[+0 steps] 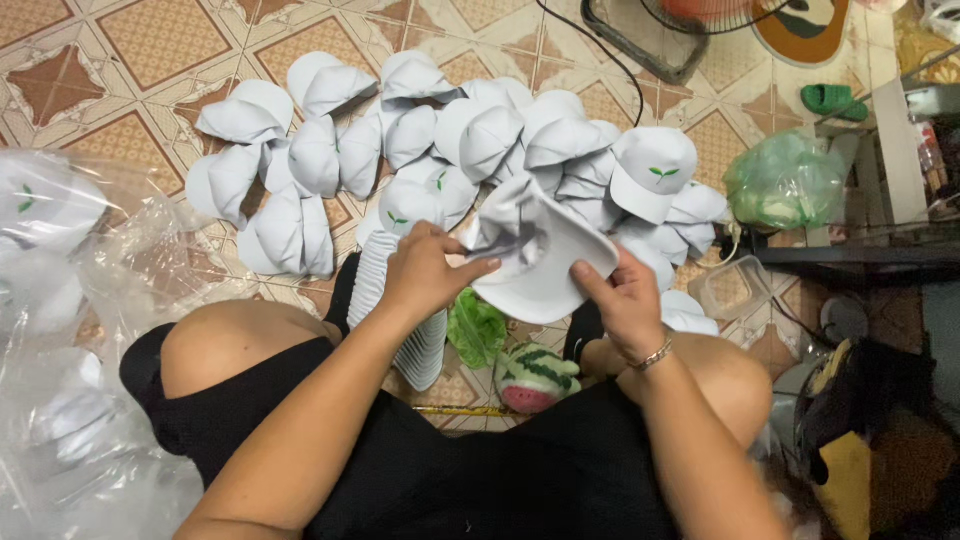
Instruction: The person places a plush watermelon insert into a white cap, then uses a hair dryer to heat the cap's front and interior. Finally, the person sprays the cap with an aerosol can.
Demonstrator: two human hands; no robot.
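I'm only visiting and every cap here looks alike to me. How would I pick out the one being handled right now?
Start at the big heap of white caps spread on the patterned tile floor. Come toward the seated person's knees, where both hands meet. The white cap there is lifted off the floor, its brim pinched by the right hand and its crown gripped by the left hand; all the others lie loose or stacked.

Two hands work here, the left hand [425, 272] and the right hand [622, 298], sharing one white cap [540, 265]. Loose white caps on the floor [450, 150] number roughly twenty-five, too overlapped for an exact count, plus one nested stack of caps [385, 300]. There is one watermelon-shaped toy [535, 378], one green bag [785, 180] and one green sandal [832, 100].
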